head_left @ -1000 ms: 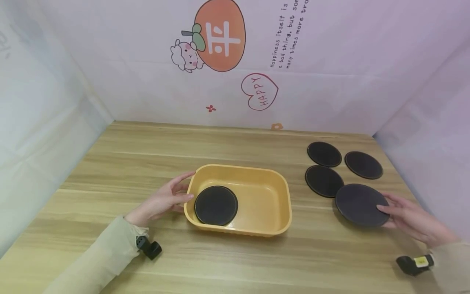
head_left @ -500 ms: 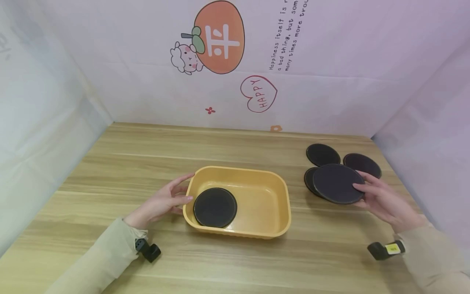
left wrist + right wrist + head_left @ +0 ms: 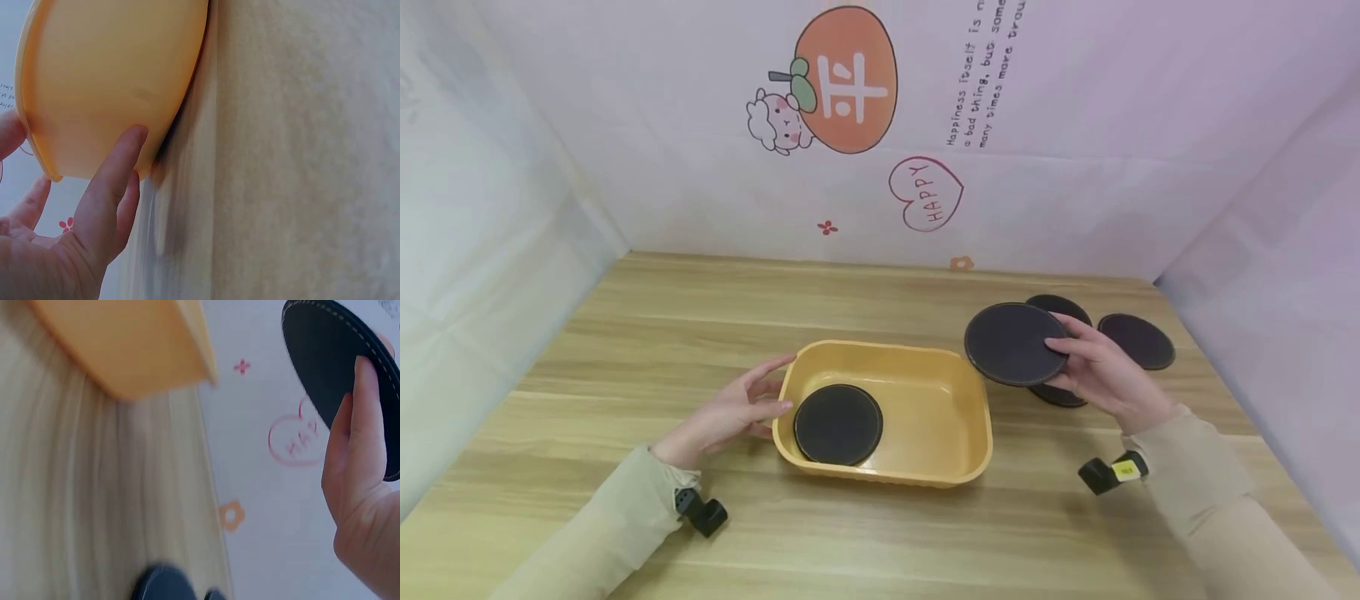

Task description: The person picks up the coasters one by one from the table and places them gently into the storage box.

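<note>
In the head view my right hand [image 3: 1097,358] pinches a round black coaster [image 3: 1011,343] by its right edge, thumb on top, above the tray's right rim. The right wrist view shows light stitching along the edge of this coaster [image 3: 331,356]. My left hand [image 3: 730,417] touches the left end of a yellow plastic tray [image 3: 925,483] with spread, fairly straight fingers. Up close, the left hand [image 3: 81,231] has its thumb against the tray's outer wall [image 3: 112,81]. Another black coaster [image 3: 838,425] lies flat inside the tray, at the left.
Right of the tray, one coaster [image 3: 1137,340] lies on the wooden table [image 3: 880,550]. Two more, a far coaster [image 3: 1060,307] and a near coaster [image 3: 1060,395], are partly hidden by the held one and my right hand. A printed cloth [image 3: 700,183] hangs behind the table.
My right hand has carried the held coaster leftward and away from me, from the table's right side to the tray's right rim. The left hand and tray have hardly moved.
</note>
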Available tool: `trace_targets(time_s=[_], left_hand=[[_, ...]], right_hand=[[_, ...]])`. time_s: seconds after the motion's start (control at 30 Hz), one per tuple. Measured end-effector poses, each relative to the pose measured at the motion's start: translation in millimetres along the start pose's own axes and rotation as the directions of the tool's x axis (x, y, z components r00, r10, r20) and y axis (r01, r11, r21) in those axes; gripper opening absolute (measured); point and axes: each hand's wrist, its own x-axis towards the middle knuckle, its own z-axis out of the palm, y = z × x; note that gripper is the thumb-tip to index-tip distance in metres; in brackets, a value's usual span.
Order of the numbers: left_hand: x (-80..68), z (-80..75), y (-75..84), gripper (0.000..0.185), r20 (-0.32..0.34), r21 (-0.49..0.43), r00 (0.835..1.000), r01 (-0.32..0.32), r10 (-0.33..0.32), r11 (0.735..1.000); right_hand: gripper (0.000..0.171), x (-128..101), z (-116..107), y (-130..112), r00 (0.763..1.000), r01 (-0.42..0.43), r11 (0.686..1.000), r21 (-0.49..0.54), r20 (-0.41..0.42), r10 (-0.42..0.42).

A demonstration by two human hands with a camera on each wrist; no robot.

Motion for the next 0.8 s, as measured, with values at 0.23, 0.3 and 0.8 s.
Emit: trace_targets(time_s=[0.23, 0.3, 0.8], left_hand=[[-1.9, 0.9, -3.7, 0.080, 0.012, -0.014, 1.000, -0.006, 0.006, 1.000], [-0.9, 0.1, -4.2, 0.079, 0.010, -0.017, 1.000, -0.006, 0.006, 1.000], [1.7, -1.9, -2.2, 0.080, -0.002, -0.012, 1.000, 0.000, 0.000, 1.000]], right_hand=[[0.031, 32.4, 29.7, 10.0, 0.998, -0.028, 0.998, -0.050, -0.050, 0.026], [0.030, 41.6, 39.1, 11.1, 0.996, -0.038, 0.996, -0.076, -0.081, 0.032], [0.040, 102.8, 78.8, 34.1, 0.996, -0.073, 0.985, -0.158, -0.070, 0.063]])
